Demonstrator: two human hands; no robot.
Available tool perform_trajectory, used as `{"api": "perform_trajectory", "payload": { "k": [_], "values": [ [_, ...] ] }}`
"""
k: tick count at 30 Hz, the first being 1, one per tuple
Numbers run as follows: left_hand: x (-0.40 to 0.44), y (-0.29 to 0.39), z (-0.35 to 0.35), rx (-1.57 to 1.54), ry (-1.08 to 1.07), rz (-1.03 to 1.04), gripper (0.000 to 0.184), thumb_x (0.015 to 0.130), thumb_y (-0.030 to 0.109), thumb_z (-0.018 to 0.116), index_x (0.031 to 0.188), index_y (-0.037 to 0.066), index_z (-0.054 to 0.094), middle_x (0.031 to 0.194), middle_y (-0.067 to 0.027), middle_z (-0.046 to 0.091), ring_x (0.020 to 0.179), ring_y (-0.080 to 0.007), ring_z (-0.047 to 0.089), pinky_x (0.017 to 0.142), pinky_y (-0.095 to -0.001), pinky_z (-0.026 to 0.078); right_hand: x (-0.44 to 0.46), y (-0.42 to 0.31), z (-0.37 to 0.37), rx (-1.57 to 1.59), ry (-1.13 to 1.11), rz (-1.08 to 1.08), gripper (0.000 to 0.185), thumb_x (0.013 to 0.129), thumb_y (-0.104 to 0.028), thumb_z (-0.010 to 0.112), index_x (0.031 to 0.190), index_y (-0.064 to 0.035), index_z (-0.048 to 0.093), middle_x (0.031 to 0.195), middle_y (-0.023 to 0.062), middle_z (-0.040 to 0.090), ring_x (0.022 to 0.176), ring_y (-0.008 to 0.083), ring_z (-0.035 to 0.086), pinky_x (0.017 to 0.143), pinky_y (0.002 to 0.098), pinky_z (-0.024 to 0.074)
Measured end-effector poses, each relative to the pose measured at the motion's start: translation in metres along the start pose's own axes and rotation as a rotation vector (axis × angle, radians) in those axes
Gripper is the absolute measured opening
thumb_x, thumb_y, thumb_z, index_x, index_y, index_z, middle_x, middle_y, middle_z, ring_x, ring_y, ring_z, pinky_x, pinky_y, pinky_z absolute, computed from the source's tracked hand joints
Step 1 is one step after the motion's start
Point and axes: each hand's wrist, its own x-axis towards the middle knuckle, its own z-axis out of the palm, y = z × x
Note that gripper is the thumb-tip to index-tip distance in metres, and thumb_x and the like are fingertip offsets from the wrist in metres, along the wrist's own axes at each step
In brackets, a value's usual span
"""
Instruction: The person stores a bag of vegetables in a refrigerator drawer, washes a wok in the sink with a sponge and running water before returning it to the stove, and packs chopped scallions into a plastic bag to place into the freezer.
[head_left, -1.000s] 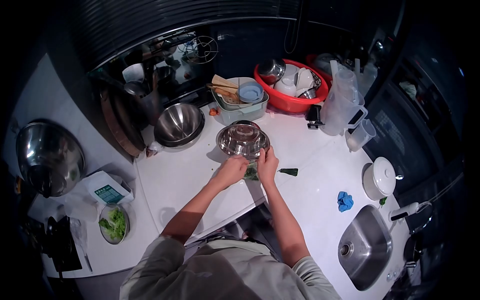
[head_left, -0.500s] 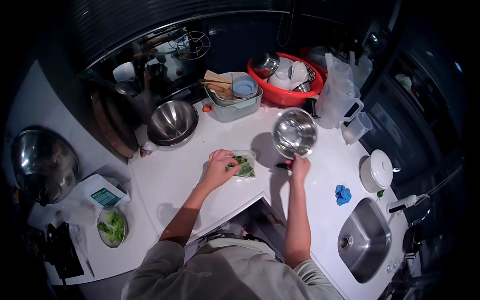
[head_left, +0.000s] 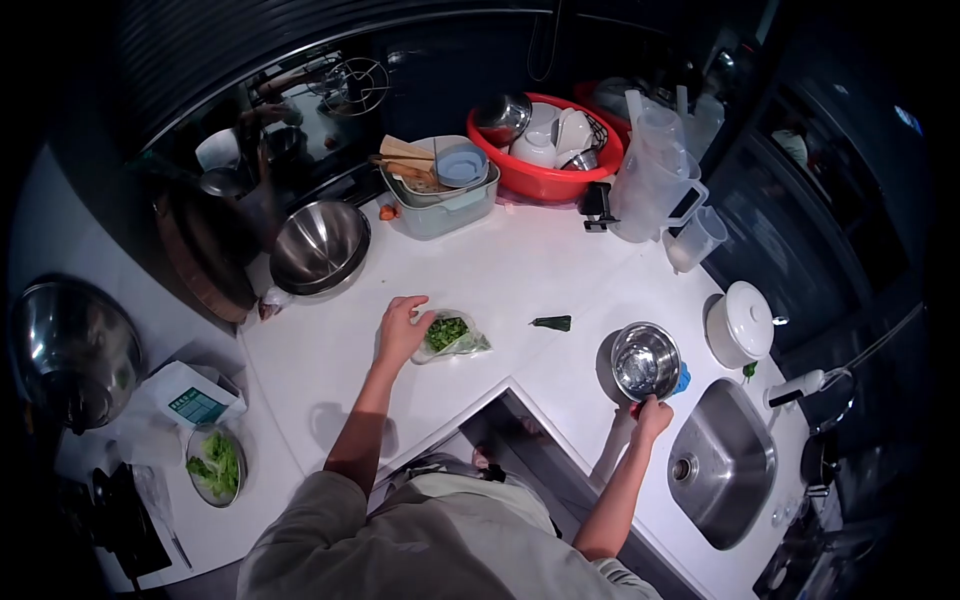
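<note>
My right hand [head_left: 653, 418] grips the rim of a shiny steel bowl [head_left: 645, 362], which is tilted toward me above the counter near the sink. Something small and red shows beside those fingers; I cannot make out what it is. On the white counter lies a clear bag [head_left: 467, 342] with chopped green leaves [head_left: 447, 332] in it. My left hand [head_left: 402, 330] is at the bag's left edge, fingers apart and curved, with nothing visible in them. A small dark green object [head_left: 551, 323] with a thin end lies right of the bag.
Nested steel bowls [head_left: 320, 247], a pale green tub [head_left: 450, 215] and a red basin [head_left: 550, 182] of dishes line the back. A white lidded pot [head_left: 740, 325] and the sink [head_left: 722, 480] are right. Lettuce in a bowl [head_left: 215, 464] sits left; a blue cloth [head_left: 683, 378] is behind the steel bowl.
My right hand has carried the steel bowl right and toward me, over by the blue cloth. My left hand has drawn back left off the greens, and its fingers have spread.
</note>
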Motion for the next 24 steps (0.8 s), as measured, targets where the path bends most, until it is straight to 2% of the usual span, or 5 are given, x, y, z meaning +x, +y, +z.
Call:
{"api": "perform_trajectory", "payload": {
  "k": [5,8,12,18,24],
  "values": [
    [0.0,0.001,-0.003,0.037,0.03,0.011,0.015,0.076,0.016,0.069,0.087,0.005,0.071,0.086,-0.0144,0.064,0.074,-0.024,0.064,0.068,-0.033,0.051,0.007,0.008,-0.003,0.05,-0.001,0.034,0.025,0.08,-0.008,0.054,0.059,0.0047,0.051,0.048,0.0129,0.054,0.034,0.0184,0.053,0.03,0.0294,0.0401],
    [-0.004,0.012,-0.006,-0.054,0.013,-0.029,0.015,0.079,0.01,0.066,0.089,-0.001,0.069,0.078,-0.0112,0.065,0.064,-0.0158,0.062,0.06,-0.0264,0.051,0.007,-0.008,-0.018,-0.342,-0.15,0.047,0.032,0.085,-0.019,0.058,0.077,0.0127,0.058,0.065,0.0172,0.062,0.049,0.019,0.061,0.043,0.0307,0.048],
    [-0.013,0.029,-0.01,-0.249,0.05,-0.1,0.012,0.081,0.006,0.065,0.088,-0.003,0.069,0.078,-0.0107,0.064,0.056,-0.0126,0.061,0.051,-0.0233,0.05,-0.037,-0.05,0.002,-0.812,0.319,-0.487,0.035,0.086,-0.026,0.06,0.101,0.0058,0.06,0.087,0.0178,0.063,0.072,0.0191,0.064,0.062,0.0343,0.0503],
    [-0.033,0.041,-0.007,-0.243,0.154,-0.089,0.01,0.08,0.003,0.065,0.086,-0.004,0.068,0.076,-0.0121,0.062,0.052,-0.0142,0.062,0.048,-0.0239,0.05,-0.135,-0.09,0.1,-0.312,-0.902,-0.632,0.04,0.081,-0.026,0.067,0.111,-0.0004,0.059,0.074,0.0135,0.063,0.069,0.0196,0.063,0.062,0.0317,0.0498],
    [-0.065,0.051,-0.017,-0.143,0.261,-0.143,0.012,0.08,0.005,0.064,0.088,-0.003,0.069,0.078,-0.0132,0.063,0.053,-0.0148,0.062,0.048,-0.0254,0.05,-0.188,-0.062,0.166,-0.209,-1.185,-0.421,0.024,0.083,-0.015,0.064,0.097,0.0027,0.055,0.072,0.009,0.063,0.063,0.0163,0.066,0.048,0.0268,0.0502]
  ]
}}
